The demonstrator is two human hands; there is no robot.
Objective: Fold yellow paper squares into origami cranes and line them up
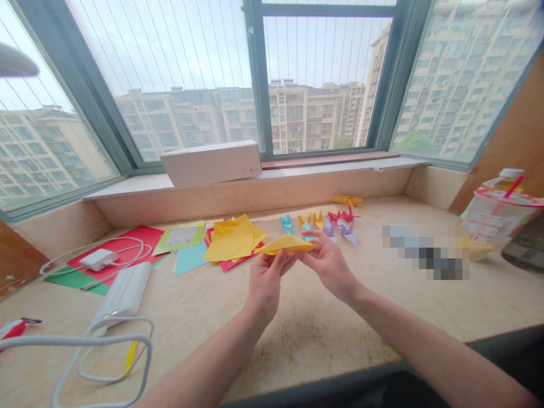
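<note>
1. The left hand point(265, 281) pinches a folded, pointed piece of yellow paper point(284, 245) from below, its thumb pressed against the near side.
2. The right hand point(332, 265) grasps the same piece at its right end — thumb on the near side, a finger raised above the edge.
3. The folded piece is held up over the beige, marble-patterned counter point(314, 357), near the middle of the view, its long point directed left.
4. Just beyond its left end lies a loose pile of square yellow paper sheets point(233, 239), with red paper showing beneath; a flat light-blue paper sheet point(191, 259) lies to the left of the pile.
5. Beyond the right hand stands a group of small folded paper figures, among them a light-blue figure point(287, 223), a red figure point(349, 214) and a purple figure point(347, 231).
6. Farther left — well apart from the hands — rest a white rectangular power bank point(130, 289) and a white plastic charger point(98, 259) with its cable, the charger lying on red paper.
</note>
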